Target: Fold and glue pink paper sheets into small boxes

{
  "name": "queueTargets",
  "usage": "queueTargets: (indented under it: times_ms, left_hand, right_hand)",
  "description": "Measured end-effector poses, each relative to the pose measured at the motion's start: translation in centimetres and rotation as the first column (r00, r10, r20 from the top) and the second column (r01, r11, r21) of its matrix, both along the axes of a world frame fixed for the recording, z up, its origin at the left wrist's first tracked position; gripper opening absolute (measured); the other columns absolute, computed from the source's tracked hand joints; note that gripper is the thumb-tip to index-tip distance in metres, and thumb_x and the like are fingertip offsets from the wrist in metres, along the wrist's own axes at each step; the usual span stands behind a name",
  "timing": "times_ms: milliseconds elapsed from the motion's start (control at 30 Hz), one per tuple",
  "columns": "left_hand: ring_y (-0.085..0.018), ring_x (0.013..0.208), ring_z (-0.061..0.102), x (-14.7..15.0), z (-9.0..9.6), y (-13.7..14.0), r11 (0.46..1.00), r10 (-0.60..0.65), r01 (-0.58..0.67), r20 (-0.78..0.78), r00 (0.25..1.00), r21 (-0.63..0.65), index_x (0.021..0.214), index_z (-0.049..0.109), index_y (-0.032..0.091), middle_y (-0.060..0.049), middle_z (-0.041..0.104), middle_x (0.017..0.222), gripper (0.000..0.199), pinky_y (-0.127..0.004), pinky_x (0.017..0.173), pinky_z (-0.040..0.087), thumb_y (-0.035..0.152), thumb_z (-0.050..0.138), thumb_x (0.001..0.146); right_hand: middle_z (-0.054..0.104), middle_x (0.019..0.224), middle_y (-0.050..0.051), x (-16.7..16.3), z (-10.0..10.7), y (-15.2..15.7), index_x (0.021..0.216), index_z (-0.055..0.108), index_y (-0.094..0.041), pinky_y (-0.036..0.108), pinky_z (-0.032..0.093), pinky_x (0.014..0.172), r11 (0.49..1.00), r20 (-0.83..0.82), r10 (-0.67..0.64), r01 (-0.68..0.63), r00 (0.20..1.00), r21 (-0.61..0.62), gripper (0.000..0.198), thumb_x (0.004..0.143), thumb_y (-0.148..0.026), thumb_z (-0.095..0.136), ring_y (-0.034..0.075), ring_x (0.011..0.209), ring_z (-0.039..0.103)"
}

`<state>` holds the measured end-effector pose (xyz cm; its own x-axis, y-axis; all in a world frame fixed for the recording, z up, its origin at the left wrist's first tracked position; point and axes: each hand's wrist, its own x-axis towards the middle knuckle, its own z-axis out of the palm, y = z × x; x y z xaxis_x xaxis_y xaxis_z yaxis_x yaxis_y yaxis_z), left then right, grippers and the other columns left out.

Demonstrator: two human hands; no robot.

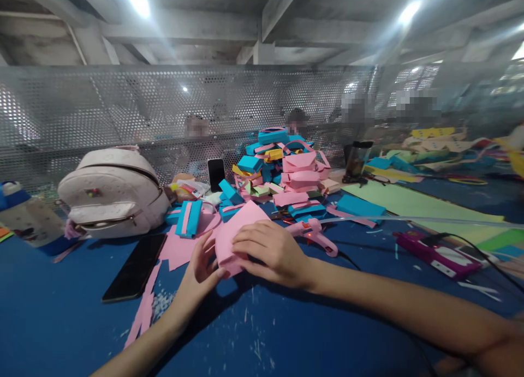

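On the blue worktop [229, 333], a pale backpack [110, 194] is sitting behind a black phone [134, 268]. The left hand [200, 265], fingers partly spread, is holding the folded pink paper [237, 222] between both hands; the right hand [272, 254] is laying bent fingers across it, their grip unclear. Rightward, a pink glue gun [313, 235] is lying.

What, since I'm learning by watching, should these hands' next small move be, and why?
I'd probably press the right hand gently along the pink paper, with the left hand steadying its left edge. The sheet is bent rather than flat, the right fingers already lie across it, and the glue gun rests on the table, leaving both hands free for the paper.
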<state>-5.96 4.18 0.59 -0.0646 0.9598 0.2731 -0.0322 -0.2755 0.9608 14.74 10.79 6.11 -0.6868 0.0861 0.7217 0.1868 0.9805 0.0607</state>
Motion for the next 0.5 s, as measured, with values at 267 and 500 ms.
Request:
queueTargets:
  times_ms: [267,500]
  left_hand:
    - [-0.034,0.138,0.038,0.0,0.3,-0.2,0.999,0.025,-0.026,-0.016,1.0,-0.037,0.14,0.04,0.032,-0.011,0.042,0.149,0.073,-0.045,0.107,0.041,0.045,0.072,0.076]
    - [-0.035,0.139,0.035,-0.3,0.1,-0.4,0.993,0.068,-0.074,-0.064,0.996,-0.093,0.14,0.039,0.03,-0.013,0.038,0.152,0.073,-0.047,0.105,0.042,0.049,0.07,0.077]
  right_hand:
    - [0.063,0.129,0.01,-0.2,-1.0,0.2,0.128,0.057,-0.013,0.04,0.039,0.101,0.99,0.042,-0.041,0.035,0.998,0.137,0.051,0.092,-0.05,0.056,0.024,0.123,0.051]
    - [0.066,0.125,0.006,0.0,-0.9,0.4,0.122,0.061,-0.015,0.039,0.04,0.097,0.993,0.002,-0.05,0.05,0.999,0.109,0.042,0.089,-0.041,0.064,0.023,0.118,0.054]
